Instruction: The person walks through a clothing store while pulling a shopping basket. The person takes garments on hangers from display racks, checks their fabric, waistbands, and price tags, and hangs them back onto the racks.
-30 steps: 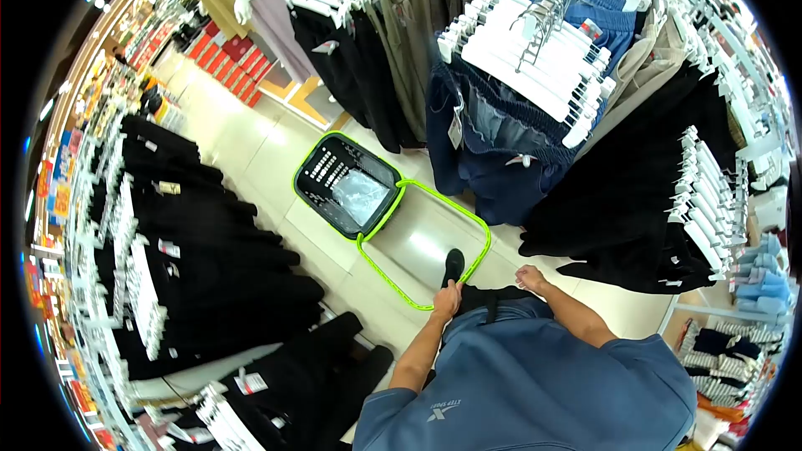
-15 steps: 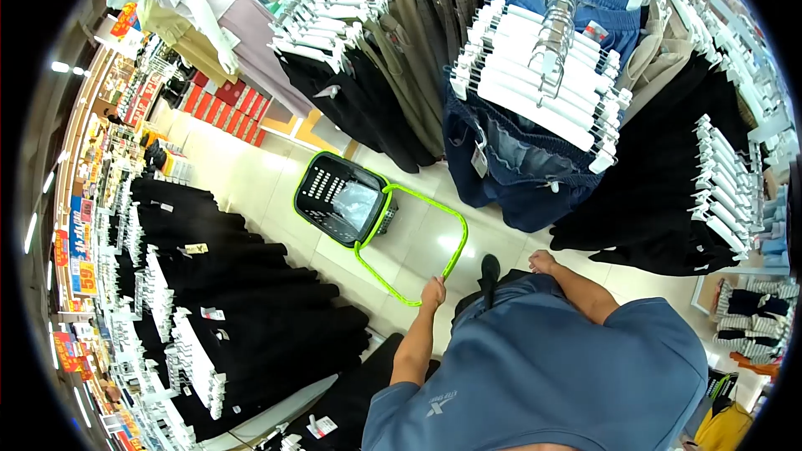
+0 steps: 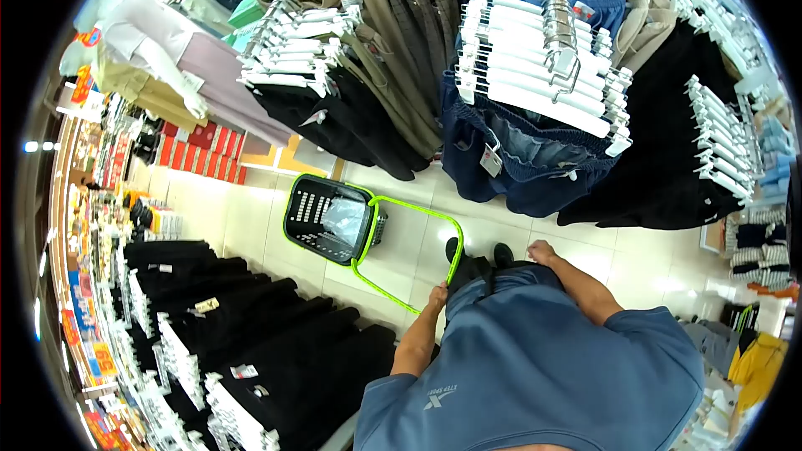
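Note:
My left hand point(image 3: 439, 296) is closed around the bright green handle point(image 3: 419, 210) of a black shopping basket point(image 3: 306, 227). The basket sits on the tiled floor, ahead and to the left of my feet. Inside it lies a clear plastic package point(image 3: 344, 219), whose contents I cannot make out. My right hand point(image 3: 541, 252) hangs by my right side with its fingers curled in, and no object shows in it. Nearest to that hand are the dark blue denim garments point(image 3: 522, 171) on the rack ahead.
Black garments point(image 3: 317, 342) hang along the left of the aisle. White hangers point(image 3: 543, 79) with jeans and trousers line the far side, and more black garments point(image 3: 639, 167) hang at right. A mannequin point(image 3: 159, 58) stands at the upper left, near red boxes point(image 3: 200, 154).
The racks have shifted in view as I step along the aisle. Both shoes now show. My left hand still grips the handle, and the basket sits slightly lower and further left in view.

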Demonstrator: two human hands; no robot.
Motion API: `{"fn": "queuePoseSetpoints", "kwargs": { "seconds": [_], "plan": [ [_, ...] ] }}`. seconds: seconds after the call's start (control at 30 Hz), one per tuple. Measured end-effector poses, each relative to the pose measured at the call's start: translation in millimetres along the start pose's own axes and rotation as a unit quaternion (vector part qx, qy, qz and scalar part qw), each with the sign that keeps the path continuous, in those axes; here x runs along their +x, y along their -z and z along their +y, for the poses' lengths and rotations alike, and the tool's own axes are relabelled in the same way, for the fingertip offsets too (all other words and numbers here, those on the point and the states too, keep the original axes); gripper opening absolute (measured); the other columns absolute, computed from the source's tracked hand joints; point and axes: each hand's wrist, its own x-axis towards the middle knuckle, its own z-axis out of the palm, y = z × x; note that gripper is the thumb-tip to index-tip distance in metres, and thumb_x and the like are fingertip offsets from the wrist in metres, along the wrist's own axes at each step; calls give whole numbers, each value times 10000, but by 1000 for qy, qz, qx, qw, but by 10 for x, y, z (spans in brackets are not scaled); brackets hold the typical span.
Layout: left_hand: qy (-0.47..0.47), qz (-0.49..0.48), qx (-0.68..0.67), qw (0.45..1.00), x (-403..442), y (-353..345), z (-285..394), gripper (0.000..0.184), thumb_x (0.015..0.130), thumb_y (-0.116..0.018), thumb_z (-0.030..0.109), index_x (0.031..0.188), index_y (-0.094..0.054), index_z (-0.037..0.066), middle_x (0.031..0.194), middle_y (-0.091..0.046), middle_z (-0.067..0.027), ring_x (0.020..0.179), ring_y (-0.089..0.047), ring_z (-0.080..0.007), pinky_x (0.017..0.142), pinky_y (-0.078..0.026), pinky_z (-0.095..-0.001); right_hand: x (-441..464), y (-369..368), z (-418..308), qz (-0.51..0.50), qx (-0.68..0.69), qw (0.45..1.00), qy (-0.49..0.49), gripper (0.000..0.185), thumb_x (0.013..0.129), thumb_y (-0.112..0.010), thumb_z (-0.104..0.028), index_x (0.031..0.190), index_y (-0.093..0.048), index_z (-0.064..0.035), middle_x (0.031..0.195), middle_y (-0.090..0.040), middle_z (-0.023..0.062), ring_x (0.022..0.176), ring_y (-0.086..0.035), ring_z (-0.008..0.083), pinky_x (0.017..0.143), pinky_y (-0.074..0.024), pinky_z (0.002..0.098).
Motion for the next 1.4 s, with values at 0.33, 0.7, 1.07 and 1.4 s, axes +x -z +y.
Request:
{"fn": "queuePoseSetpoints", "kwargs": {
  "seconds": [0.33,0.7,1.07,1.4],
  "plan": [
    [8,-37,-27,999,570,191,-367,625,916,-414,491,991,-614,-97,915,-625,-301,943,-608,-384,786,-460,-418,-229,-409,-72,138,-148,979,-33,332,761,-536,-258,936,-664,-7,904,-668,193,889,-638,326,792,-495,368],
    [-137,-28,103,985,560,345,-512,486,817,-509,335,959,-606,-119,968,-608,-336,969,-594,-443,808,-462,-446,-439,-180,-766,115,334,935,30,241,771,-535,-143,984,-615,-62,781,-600,48,718,-565,151,618,-463,284],
    [-314,89,-193,925,-636,896,2102,370,861,-540,167,1179,-480,-10,910,-615,-76,835,-569,-143,772,-451,-268,-1573,1349,-1188,419,517,689,286,223,921,-510,-121,1124,-541,-35,955,-594,47,856,-544,105,766,-460,243],
    [-573,181,-209,771,-1730,1728,4435,585,972,-460,296,1402,-224,-23,1418,-319,-236,1305,-349,-272,1073,-274,-342,-2356,1876,-2054,412,390,700,434,403,913,-555,-153,1267,-452,7,1184,-554,153,1076,-528,207,937,-400,295]
  ]
}}
